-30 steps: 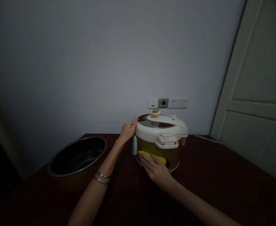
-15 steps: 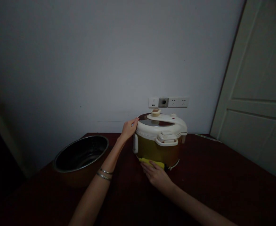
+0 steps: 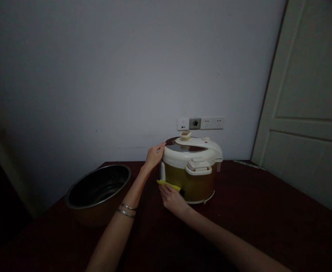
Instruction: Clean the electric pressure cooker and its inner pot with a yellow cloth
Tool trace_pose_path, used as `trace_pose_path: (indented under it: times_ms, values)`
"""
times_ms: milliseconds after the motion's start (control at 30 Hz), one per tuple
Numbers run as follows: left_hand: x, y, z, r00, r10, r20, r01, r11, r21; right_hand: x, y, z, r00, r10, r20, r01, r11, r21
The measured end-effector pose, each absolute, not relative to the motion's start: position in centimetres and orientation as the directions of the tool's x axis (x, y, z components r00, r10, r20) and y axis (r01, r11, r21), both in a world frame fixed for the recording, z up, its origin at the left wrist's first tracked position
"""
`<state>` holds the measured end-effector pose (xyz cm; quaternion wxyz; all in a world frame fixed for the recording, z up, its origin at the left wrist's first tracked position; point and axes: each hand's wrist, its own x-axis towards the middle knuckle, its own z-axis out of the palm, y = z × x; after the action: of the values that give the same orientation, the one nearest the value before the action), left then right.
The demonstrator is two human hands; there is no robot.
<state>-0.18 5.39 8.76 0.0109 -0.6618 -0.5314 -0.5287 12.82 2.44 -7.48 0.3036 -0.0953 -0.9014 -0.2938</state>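
In the head view, a rounded cooker (image 3: 194, 183) with a smooth yellow-brown side stands near the back edge of the dark red surface (image 3: 245, 215). The bent left hand (image 3: 155, 155) touches its glossy-topped, cream lid (image 3: 188, 148); whether it grips, I cannot tell. The right hand (image 3: 172, 199) holds a soft yellow cloth (image 3: 170, 184) against the lower side. Toward the surface's left edge sits a round, metal-rimmed pot (image 3: 93, 215).

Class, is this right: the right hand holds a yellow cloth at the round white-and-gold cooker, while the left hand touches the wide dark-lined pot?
Not the pot: the head view shows the left hand touching the cooker instead. The right hand does hold the yellow cloth there.
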Motion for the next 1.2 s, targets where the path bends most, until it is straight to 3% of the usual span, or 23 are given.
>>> trace_pose_path:
  times_ms: [100,200,367,467,567,767,867,1033,1133,1200]
  values:
    - [-0.2,5.4,8.7,-0.114,0.690,0.715,0.717,-0.441,0.539,15.1,2.2,-8.9,-0.800,-0.047,0.598,0.307,0.825,0.475]
    - [-0.2,5.3,8.8,-0.104,0.687,0.720,0.719,-0.448,0.531,18.7,2.3,-7.0,-0.795,-0.081,0.602,0.264,0.846,0.464]
    - [-0.1,5.3,8.6,-0.107,0.686,0.720,0.722,-0.444,0.530,25.0,2.8,-2.7,-0.833,0.041,0.551,0.177,0.964,0.196]
    - [0.3,5.5,8.1,-0.128,0.640,0.758,0.728,-0.459,0.510,27.4,3.0,-3.6,-0.882,0.085,0.464,0.105,0.994,0.018]
    - [0.6,5.6,7.6,-0.161,0.599,0.785,0.736,-0.457,0.500,28.8,2.8,-5.4,-0.929,0.071,0.362,0.055,0.997,-0.055]
    - [0.9,5.6,7.3,-0.172,0.573,0.801,0.734,-0.468,0.492,31.9,1.3,-5.7,-0.917,0.194,0.348,0.183,0.981,-0.062]
    - [1.0,5.7,7.2,-0.179,0.556,0.812,0.732,-0.476,0.487,33.5,1.0,-6.0,-0.884,0.264,0.385,0.233,0.964,-0.127]
    - [1.1,6.0,7.1,-0.209,0.537,0.817,0.723,-0.477,0.499,33.9,1.8,-7.7,-0.743,0.364,0.561,0.191,0.920,-0.343]
    - [1.0,6.1,7.0,-0.193,0.541,0.819,0.714,-0.495,0.495,34.2,2.9,-8.0,-0.462,0.649,0.604,0.229,0.745,-0.626]
    - [1.0,6.1,7.0,-0.193,0.543,0.817,0.695,-0.512,0.505,35.0,3.9,-7.9,-0.196,0.823,0.534,0.260,0.568,-0.781]
